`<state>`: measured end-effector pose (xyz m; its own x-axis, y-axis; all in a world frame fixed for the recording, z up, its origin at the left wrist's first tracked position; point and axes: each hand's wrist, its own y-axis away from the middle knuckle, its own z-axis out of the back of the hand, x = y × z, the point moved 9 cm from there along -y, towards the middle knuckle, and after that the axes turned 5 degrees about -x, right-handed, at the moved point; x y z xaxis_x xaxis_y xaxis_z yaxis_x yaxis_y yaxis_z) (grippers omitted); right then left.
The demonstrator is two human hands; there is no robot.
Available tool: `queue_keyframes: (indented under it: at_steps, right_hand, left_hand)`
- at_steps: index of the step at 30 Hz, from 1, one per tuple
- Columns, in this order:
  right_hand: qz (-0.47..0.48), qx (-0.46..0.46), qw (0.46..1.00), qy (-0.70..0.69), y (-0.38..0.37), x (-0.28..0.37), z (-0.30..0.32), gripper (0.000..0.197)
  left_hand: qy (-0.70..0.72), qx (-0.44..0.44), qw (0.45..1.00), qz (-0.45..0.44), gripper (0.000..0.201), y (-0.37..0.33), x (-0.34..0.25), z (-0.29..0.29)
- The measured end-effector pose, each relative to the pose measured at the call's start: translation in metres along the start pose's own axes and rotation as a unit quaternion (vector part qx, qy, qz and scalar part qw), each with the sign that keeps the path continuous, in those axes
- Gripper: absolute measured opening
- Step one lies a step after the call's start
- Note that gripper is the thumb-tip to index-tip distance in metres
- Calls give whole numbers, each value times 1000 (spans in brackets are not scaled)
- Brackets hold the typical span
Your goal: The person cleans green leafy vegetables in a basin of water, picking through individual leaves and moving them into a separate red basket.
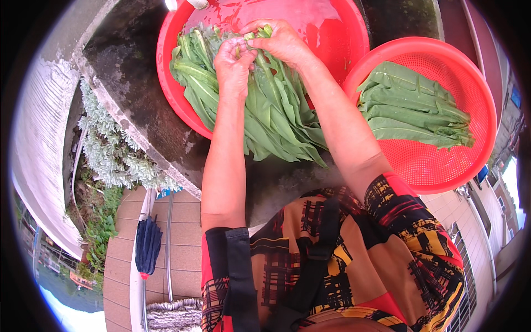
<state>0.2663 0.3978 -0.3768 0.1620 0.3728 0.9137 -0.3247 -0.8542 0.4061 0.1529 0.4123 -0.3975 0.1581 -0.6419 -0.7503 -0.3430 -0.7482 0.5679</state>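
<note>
Head view: both hands meet at twelve o'clock over a bunch of leafy greens (271, 116). The left hand (233, 63) is curled shut around the stalk ends, and the right hand (281, 40) pinches the same stalks with bent fingers. The greens lie across the rim of a red basin (337, 27) on a dark, wet concrete counter (138, 94). At two o'clock, a red colander (442, 160) holds more leaves (412, 108).
</note>
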Motion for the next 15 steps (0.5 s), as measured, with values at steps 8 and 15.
queue_keyframes:
  at_steps: [8, 15]
  right_hand:
    - [114, -125, 985, 34, 5, 16, 23, 17]
    - [-49, -212, 947, -236, 11, -16, 46, 6]
  left_hand:
    - [79, 17, 996, 34, 23, -4, 8, 3]
    - [95, -13, 995, 22, 23, -7, 10, 11]
